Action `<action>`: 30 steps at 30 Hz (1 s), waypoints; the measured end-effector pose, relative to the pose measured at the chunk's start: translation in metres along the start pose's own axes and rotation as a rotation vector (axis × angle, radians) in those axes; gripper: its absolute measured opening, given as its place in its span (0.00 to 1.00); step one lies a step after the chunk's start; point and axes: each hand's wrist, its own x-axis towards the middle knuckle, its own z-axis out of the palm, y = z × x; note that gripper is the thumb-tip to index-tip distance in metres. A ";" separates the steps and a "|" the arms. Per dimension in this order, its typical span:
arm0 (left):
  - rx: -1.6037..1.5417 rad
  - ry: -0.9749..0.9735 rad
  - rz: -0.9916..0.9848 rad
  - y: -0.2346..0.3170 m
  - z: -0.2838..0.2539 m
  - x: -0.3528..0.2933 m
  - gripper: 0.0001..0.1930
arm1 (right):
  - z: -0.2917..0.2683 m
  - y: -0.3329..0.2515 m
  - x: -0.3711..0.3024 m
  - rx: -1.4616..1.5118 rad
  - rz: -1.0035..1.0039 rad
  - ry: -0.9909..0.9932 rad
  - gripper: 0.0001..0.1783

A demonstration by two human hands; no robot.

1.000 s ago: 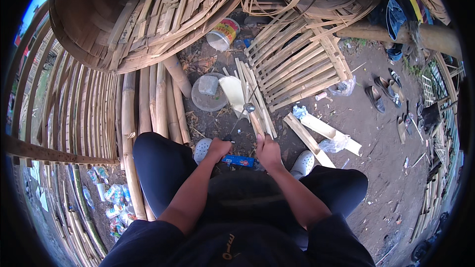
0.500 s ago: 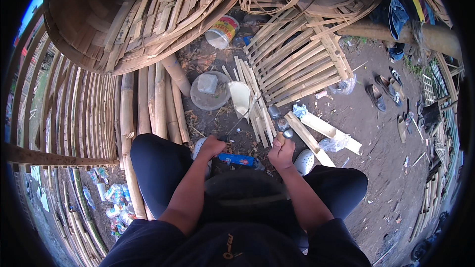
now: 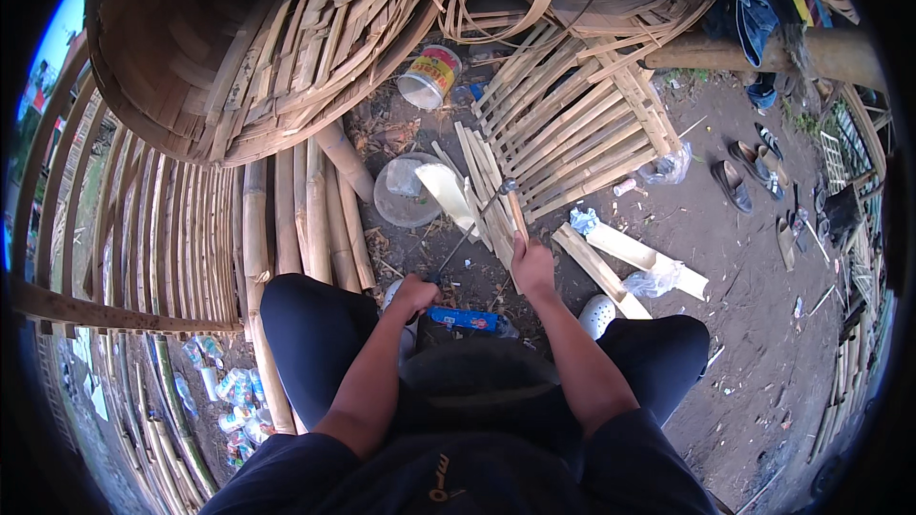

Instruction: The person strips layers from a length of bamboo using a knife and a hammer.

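My left hand [image 3: 416, 296] is closed around the near end of a long, thin, dark rod [image 3: 460, 253], perhaps a blade seen edge-on. It slants up and right over split bamboo strips [image 3: 487, 186]. The wooden handle of a hammer [image 3: 516, 213] is in my right hand [image 3: 533, 265], with fingers wrapped round it. The hammer's metal head lies at the rod's far end; whether they touch I cannot tell. Beside the strips rests a pale curved bamboo piece [image 3: 445, 193]. A blue package [image 3: 465, 319] is on the ground just right of my left hand.
A slatted bamboo panel [image 3: 582, 124] lies ahead on the right. Big woven baskets [image 3: 286, 57] loom at the top left, above bamboo poles [image 3: 286, 210]. A round lid with a pale block [image 3: 405, 178], a bucket [image 3: 430, 76], split bamboo [image 3: 641, 257] and shoes [image 3: 733, 186] lie around.
My right hand has swung the hammer up and left, bringing its head over the bamboo strips at the rod's far end. My left hand stays low, still holding the rod.
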 end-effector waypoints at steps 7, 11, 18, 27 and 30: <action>-0.014 -0.022 -0.008 -0.004 -0.001 0.003 0.09 | -0.042 -0.041 0.011 0.406 -0.209 0.210 0.20; 0.038 -0.028 0.019 0.004 -0.002 0.000 0.09 | -0.004 0.000 -0.002 -0.090 0.042 -0.175 0.25; 0.108 0.110 0.066 0.022 -0.012 -0.026 0.09 | -0.046 -0.010 0.025 0.067 0.031 -0.010 0.27; 0.526 0.011 0.061 0.038 -0.042 -0.014 0.14 | -0.031 -0.004 0.013 0.066 0.047 -0.059 0.29; 0.725 -0.006 0.071 0.053 -0.062 -0.013 0.14 | -0.027 -0.020 -0.003 0.109 0.046 -0.112 0.29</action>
